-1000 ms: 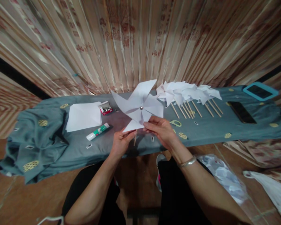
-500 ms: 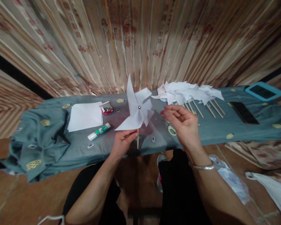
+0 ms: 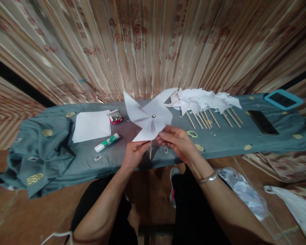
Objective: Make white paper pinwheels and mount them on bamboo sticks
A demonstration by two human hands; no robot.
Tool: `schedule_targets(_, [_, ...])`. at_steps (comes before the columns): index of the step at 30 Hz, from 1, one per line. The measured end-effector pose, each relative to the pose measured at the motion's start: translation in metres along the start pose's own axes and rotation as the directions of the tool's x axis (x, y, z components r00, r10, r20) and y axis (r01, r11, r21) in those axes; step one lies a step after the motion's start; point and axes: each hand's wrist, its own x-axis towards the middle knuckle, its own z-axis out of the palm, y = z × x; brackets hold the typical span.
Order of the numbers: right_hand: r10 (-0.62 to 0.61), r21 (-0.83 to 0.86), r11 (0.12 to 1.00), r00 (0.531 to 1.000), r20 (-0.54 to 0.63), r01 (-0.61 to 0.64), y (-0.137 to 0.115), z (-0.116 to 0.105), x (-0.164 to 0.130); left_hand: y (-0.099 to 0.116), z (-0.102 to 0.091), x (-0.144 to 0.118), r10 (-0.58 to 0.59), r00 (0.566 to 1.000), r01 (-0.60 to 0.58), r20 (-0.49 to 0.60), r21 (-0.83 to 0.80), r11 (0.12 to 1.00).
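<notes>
A white paper pinwheel [image 3: 148,117] with a silver pin head at its centre is upright in front of me over the table. My left hand [image 3: 137,153] is closed on its thin wooden stick [image 3: 150,152], just below the paper. At the lower right edge of the paper, my right hand [image 3: 177,141] has its thumb and fingers pinched together on a blade. The blade partly hides those fingertips. Part of the scissors shows to the right, a yellow-green handle loop [image 3: 192,134] lying on the cloth.
White paper sheets [image 3: 91,126], a small red box of pins [image 3: 115,118] and a glue stick [image 3: 107,142] lie left. Several finished pinwheels [image 3: 206,99] overlap at the back right. Farther right are a dark phone [image 3: 262,122] and a blue-framed object [image 3: 283,99]. A curtain [image 3: 142,44] hangs behind.
My right hand has come left and down from beside the pinwheel to its lower right edge. The blades have turned to another angle. The left hand keeps its hold on the stick.
</notes>
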Motion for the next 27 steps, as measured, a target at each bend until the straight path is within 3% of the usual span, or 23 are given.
schedule_targets(3, [0.048, -0.055, 0.998, 0.993, 0.111, -0.042, 0.012, 0.006, -0.002, -0.003, 0.002, 0.002, -0.022, 1.0, 0.021, -0.015, -0.039, 0.999])
schedule_targets(6, [-0.07, -0.197, 0.977, 0.996, 0.059, 0.08, 0.022, 0.0, -0.001, -0.004, 0.003, 0.004, -0.024, 0.999, 0.02, -0.041, -0.102, 0.995])
schedule_targets(9, [-0.248, -0.453, 0.863, 0.969, 0.009, 0.225, 0.031, -0.01, -0.002, -0.003, 0.005, 0.006, -0.074, 0.997, 0.068, -0.036, -0.149, 0.986])
schedule_targets(11, [-0.276, -0.584, 0.777, 0.961, 0.02, 0.235, 0.036, -0.013, -0.003, -0.003, 0.008, 0.007, -0.107, 0.993, 0.097, -0.048, -0.179, 0.979])
schedule_targets(18, [-0.231, -0.605, 0.768, 0.972, 0.046, 0.211, 0.051, -0.006, -0.008, -0.004, 0.027, 0.014, -0.171, 0.984, 0.149, -0.041, -0.326, 0.934])
schedule_targets(22, [-0.261, -0.607, 0.769, 0.965, -0.014, 0.199, 0.043, -0.018, 0.001, -0.006, 0.036, 0.016, -0.165, 0.986, 0.142, -0.026, -0.393, 0.909])
schedule_targets(24, [-0.302, -0.686, 0.707, 0.951, -0.068, 0.175, 0.031, -0.033, 0.012, -0.009, 0.039, 0.016, -0.164, 0.986, 0.139, -0.027, -0.409, 0.902])
schedule_targets(27, [-0.299, -0.868, 0.488, 0.952, -0.069, 0.09, 0.006, -0.061, 0.034, -0.014, 0.042, 0.014, -0.154, 0.988, 0.138, -0.01, -0.386, 0.912])
